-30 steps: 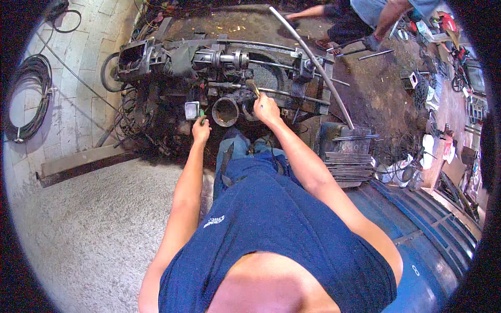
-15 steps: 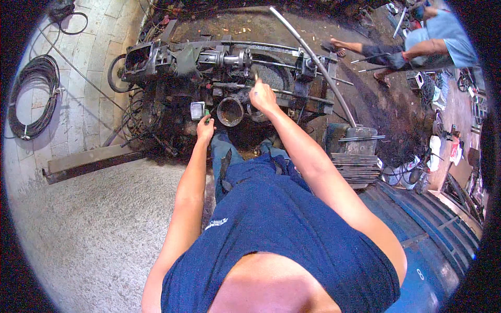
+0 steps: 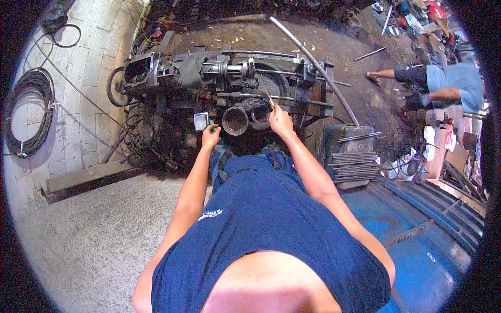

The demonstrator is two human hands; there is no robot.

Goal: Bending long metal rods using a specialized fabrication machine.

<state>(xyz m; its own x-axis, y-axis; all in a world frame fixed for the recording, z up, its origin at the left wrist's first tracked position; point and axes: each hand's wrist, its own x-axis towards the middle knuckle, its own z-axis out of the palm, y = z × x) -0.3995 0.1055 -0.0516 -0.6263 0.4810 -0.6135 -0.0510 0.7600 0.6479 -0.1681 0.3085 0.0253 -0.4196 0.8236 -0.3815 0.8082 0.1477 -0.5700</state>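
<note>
My left hand [image 3: 211,136] is closed around a small green thing [image 3: 213,127], mostly hidden by the fingers. Right beside it is a small square container [image 3: 201,121] with a pale inside; whether the two are joined I cannot tell. In my right hand [image 3: 281,122] is a slim tool with a yellowish-brown handle [image 3: 271,102]. Its dark tip points away from me, over the greasy machine [image 3: 237,96] with its metal rods and shaft. Between my hands, on the near side of the machine, sits a round metal cup [image 3: 235,121].
A long metal pipe [image 3: 313,60] leans across the machine's right end. Stacked thin metal bars [image 3: 352,166] lie at right by a blue panel [image 3: 417,255]. Coiled black cable [image 3: 31,112] lies at left. A person in a blue shirt [image 3: 459,86] sits low at far right.
My right hand has come back toward me and slightly right with the tool. My left hand stays by the square container. The other person appears farther right and lower in the picture.
</note>
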